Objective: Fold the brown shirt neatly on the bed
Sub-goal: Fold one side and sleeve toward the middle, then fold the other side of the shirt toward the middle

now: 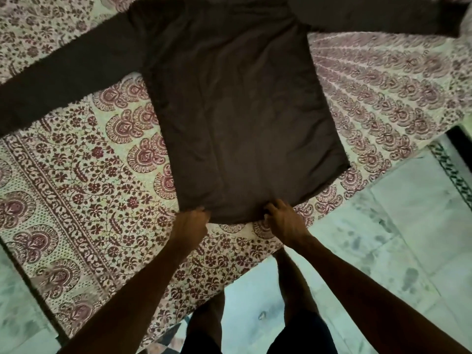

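The brown shirt (237, 108) lies spread flat on the bed (84, 180), which is covered in a cream sheet printed with maroon flowers. Its two long sleeves stretch out to the left and to the upper right, and its hem points toward me. My left hand (190, 219) pinches the hem near its left corner. My right hand (283, 215) grips the hem near its middle. Both hands have their fingers closed on the cloth at the bed's near edge.
A pale marble floor (383, 238) runs along the bed's near side and to the right. My bare legs (293, 297) stand against the bed edge. A dark border strip (452, 164) crosses the floor at far right.
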